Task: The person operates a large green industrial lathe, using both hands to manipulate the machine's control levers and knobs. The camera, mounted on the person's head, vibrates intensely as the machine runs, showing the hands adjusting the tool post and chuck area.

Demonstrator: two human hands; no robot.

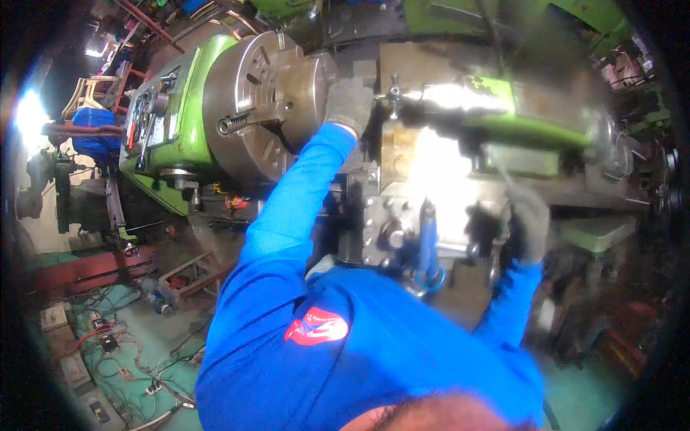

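My left hand (350, 104), in a grey glove, is curled at the end of a round metal workpiece (298, 97) in the lathe chuck (241, 136). Its fingers are mostly hidden, and whatever they grip does not show. Just right of it, a metal piece with a cross handle (394, 93) sits in line with the tailstock (496, 97). My right hand (530, 219), also gloved, is lowered at the right side of the lathe carriage (395, 190), beside dark handles. It is blurred, so its grip is unclear. A blue-handled tool (428, 241) stands at the carriage front.
The green headstock (194, 108) carries several hand tools (149, 118) on top. Bright glare covers the middle of the carriage. On the green floor at lower left lie cables (136, 370) and boxes. A red beam (93, 269) lies beyond them.
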